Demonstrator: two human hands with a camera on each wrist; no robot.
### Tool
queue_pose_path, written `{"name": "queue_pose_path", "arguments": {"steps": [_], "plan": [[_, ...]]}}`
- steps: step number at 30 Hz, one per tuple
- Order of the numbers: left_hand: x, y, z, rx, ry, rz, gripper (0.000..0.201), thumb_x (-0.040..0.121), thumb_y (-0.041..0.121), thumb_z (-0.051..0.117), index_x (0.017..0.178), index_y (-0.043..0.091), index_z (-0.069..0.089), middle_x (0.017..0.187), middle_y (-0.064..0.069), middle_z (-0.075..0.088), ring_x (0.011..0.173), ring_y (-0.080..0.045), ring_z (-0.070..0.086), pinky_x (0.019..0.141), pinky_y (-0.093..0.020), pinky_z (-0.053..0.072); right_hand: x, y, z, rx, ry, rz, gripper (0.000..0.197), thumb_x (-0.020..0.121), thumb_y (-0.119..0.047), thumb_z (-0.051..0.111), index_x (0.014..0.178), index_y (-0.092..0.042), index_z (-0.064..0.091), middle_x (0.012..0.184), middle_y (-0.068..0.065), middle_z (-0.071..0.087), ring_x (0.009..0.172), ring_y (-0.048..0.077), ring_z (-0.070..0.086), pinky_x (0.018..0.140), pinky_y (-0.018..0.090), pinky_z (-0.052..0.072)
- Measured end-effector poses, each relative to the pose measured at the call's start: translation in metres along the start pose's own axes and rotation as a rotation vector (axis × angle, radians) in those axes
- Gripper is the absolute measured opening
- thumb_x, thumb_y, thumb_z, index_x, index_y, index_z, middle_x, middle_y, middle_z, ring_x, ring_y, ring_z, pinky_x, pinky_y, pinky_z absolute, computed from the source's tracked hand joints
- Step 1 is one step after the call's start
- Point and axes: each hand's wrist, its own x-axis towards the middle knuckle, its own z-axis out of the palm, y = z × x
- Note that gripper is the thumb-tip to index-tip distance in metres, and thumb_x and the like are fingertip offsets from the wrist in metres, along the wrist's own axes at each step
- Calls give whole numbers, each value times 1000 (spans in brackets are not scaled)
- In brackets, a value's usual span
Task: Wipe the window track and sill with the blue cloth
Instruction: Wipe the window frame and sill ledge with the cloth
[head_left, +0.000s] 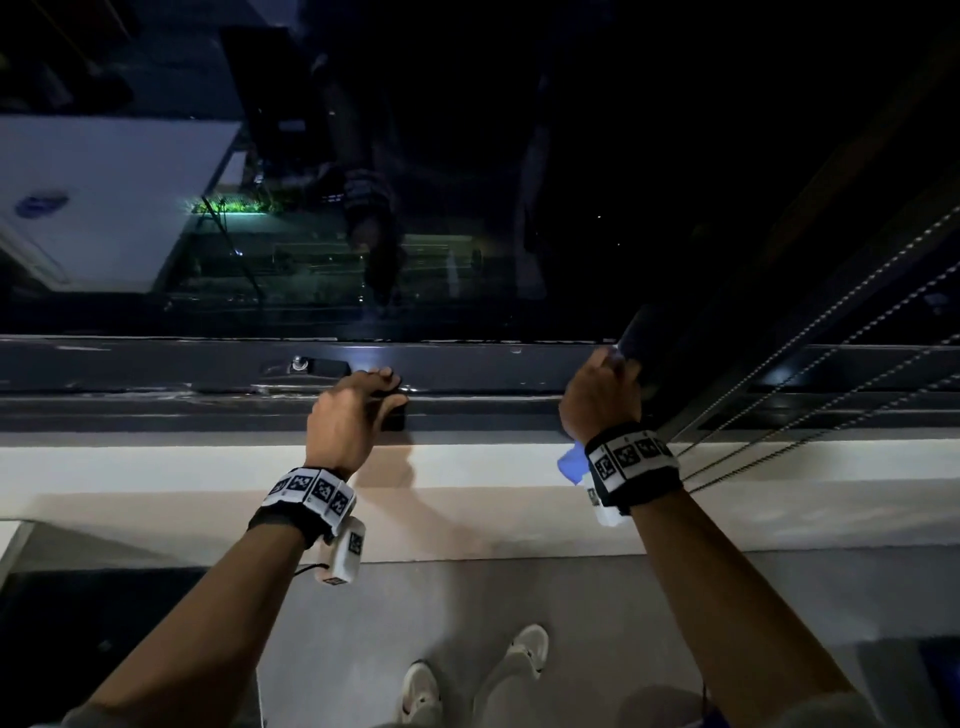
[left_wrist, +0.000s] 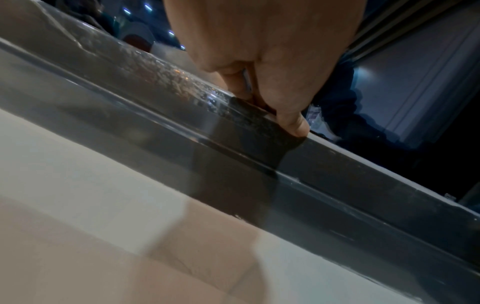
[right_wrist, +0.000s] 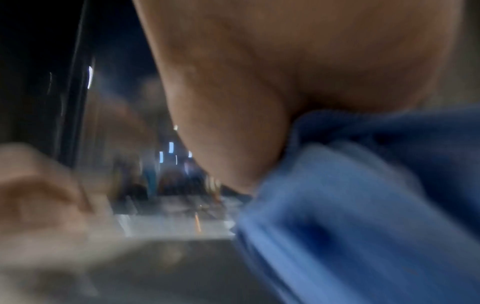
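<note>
Blue cloth (head_left: 570, 461) bunched in the right hand (head_left: 597, 400), which grasps it at the window track (head_left: 156, 410), right of the black handle (head_left: 392, 402). Left hand (head_left: 348, 415) curls around that handle, above the white sill (head_left: 156, 467).

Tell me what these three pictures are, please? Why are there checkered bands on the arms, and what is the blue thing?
A person is cleaning a window at night, and three small cameras watch. One sits on the head and looks down at both arms. One sits on each wrist and looks along the hand. The checkered bands are worn on the wrists, beside those small cameras.

The left hand curls its fingers over a dark handle on the window frame. The right hand holds the blue cloth up near the frame; a corner of it peeks out below the wrist. That wrist picture is blurry. Below the frame lies the pale sill. Thin blind cords hang on the right.
</note>
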Motion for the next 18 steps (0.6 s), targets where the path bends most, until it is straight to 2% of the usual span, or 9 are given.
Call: {"name": "queue_pose_path", "arguments": {"steps": [2,3,5,7,9,11,13,16,18], "plan": [[-2,1,2,10,2,-2,34,92,41,77,121,23,78,124,-1,76,107,-28,75,83,-48,63,-1,-5,-2,-5,19,-43,36,89,-22,59,115,2,59,123,27,54,109,42,55,95,45,41],[-2,1,3,14,4,-8,34,92,41,76,121,22,78,124,-1,76,107,-29,75,83,-49,63,1,-6,-4,44,34,-45,34,86,-21,62,113,-1,56,118,25,55,109,41,54,94,43,40],[-3,3,2,9,-2,-9,33,93,42,77,120,23,78,123,-1,76,105,-30,75,82,-49,63,5,-1,-5,111,57,-42,38,80,-17,67,112,-3,51,110,24,57,110,42,53,90,42,45],[-1,2,-1,6,-5,-2,32,93,40,79,120,24,79,124,0,76,105,-29,75,82,-48,63,2,8,-4,122,92,-34,44,79,-16,67,117,-2,50,118,25,59,115,43,52,88,45,50],[0,3,-3,2,-6,-7,31,93,38,79,119,24,79,123,0,76,105,-27,75,82,-46,63,-7,16,-4,73,97,-16,51,85,-18,62,129,0,46,131,24,57,122,43,49,95,47,49],[-1,4,-1,4,-1,2,30,93,36,80,119,21,79,122,-1,77,104,-27,76,83,-45,63,-15,14,-5,38,90,5,52,90,-21,59,134,1,43,137,24,53,125,43,47,100,47,46],[-2,5,2,6,4,0,29,93,35,79,118,20,78,121,-3,77,103,-29,76,83,-47,63,-16,2,-11,50,82,-7,44,94,-23,58,130,0,47,134,22,52,123,43,47,100,46,46],[-3,3,4,16,-10,-7,31,94,39,76,120,21,77,122,-2,76,105,-29,75,82,-49,63,-2,-8,-15,149,97,-29,45,90,-25,64,125,-6,44,128,21,54,124,38,46,99,40,47],[-1,2,1,2,-27,-10,32,95,41,76,122,25,77,126,1,75,109,-27,74,85,-49,63,4,-5,-12,204,101,1,44,87,-24,66,122,-9,43,127,20,55,121,37,48,96,40,49]]}}
